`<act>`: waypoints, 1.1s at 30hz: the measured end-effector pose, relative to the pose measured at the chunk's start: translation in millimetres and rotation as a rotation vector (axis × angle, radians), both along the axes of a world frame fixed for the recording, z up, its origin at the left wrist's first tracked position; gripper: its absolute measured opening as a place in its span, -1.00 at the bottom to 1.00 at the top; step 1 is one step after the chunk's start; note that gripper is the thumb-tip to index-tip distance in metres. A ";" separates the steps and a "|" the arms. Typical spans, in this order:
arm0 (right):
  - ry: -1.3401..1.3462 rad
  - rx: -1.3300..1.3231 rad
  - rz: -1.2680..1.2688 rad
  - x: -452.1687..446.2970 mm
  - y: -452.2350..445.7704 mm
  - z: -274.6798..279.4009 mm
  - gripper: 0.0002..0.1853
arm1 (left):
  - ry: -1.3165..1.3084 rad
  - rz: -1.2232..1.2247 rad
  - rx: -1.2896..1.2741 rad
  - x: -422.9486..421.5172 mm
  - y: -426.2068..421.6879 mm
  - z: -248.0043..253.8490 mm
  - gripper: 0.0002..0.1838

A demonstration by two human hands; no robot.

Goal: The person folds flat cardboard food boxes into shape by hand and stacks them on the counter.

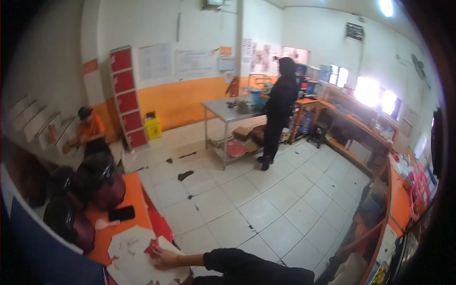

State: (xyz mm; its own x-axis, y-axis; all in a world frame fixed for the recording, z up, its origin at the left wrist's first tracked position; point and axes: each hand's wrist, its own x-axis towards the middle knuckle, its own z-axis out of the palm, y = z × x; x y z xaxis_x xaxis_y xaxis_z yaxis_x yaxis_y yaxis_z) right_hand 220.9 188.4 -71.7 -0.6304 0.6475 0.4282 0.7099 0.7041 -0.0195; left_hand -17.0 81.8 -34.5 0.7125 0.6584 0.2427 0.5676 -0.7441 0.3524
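Note:
My right hand (164, 260) reaches in from the lower right in a black sleeve. Its fingers are closed on a small red item (152, 246), over a white sheet (130, 247) with handwriting on it. The sheet lies on an orange table (135, 194). Of my left hand, only what look like fingertips (151, 282) show at the bottom edge; their grip is hidden. A black phone (122, 213) lies beyond the sheet, beside dark, shiny rounded objects (100, 178).
A person in black (283, 99) stands at a metal table (228, 111). Another person in orange (95, 128) sits at the left. Red lockers (126, 92) and a yellow bin (153, 127) stand by the wall. Orange-topped shelving (399, 202) runs along the right.

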 end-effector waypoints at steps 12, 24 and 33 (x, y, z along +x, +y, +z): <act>0.005 -0.540 -0.139 -55.9 114.1 48.5 -0.60 | 0.115 0.283 -0.072 13.9 -10.6 6.0 -0.32; -0.285 -0.841 -0.058 -58.8 143.2 77.2 -0.54 | 0.167 0.305 -0.195 17.1 -10.1 21.1 -0.20; -0.222 -0.129 -0.004 -55.2 30.8 50.0 -0.60 | 0.108 0.306 -0.248 16.6 -8.1 23.7 -0.27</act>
State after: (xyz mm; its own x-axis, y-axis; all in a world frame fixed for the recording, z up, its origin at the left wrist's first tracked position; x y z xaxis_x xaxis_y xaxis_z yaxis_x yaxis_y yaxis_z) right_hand 165.7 219.2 -21.7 -0.6974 0.6902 0.1929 0.7093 0.7033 0.0475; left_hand -0.4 73.7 -10.8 0.4876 0.8729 -0.0158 0.7931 -0.4354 0.4259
